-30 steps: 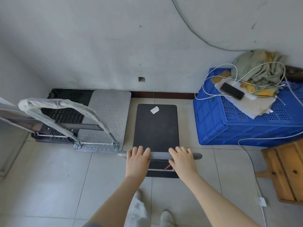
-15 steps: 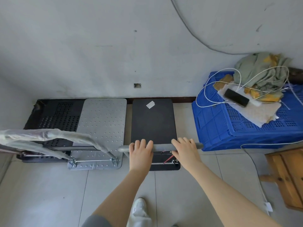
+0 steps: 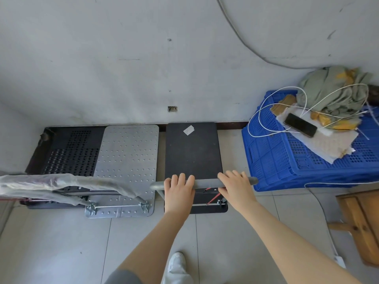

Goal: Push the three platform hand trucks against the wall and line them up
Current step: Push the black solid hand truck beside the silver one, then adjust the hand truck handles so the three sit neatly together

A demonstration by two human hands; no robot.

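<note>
Three platform hand trucks stand side by side with their far ends at the wall. On the left is a black perforated truck (image 3: 69,152); beside it is a silver studded truck (image 3: 127,160) whose handle (image 3: 61,181) is wrapped in plastic. The black flat truck (image 3: 192,152) on the right carries a white sticker. My left hand (image 3: 178,191) and my right hand (image 3: 235,187) both grip its grey handle bar (image 3: 207,183). A narrow strip of floor separates it from the silver truck.
A blue plastic crate (image 3: 287,160) holding cloths, a phone (image 3: 300,125) and white cables stands right of the black flat truck. A wooden stool (image 3: 363,218) is at the near right. A side wall closes the left. My white shoe (image 3: 176,267) is on the tiled floor.
The black flat truck has rolled forward until its far end reached the wall, level with the other two. Both hands stayed on its handle bar.
</note>
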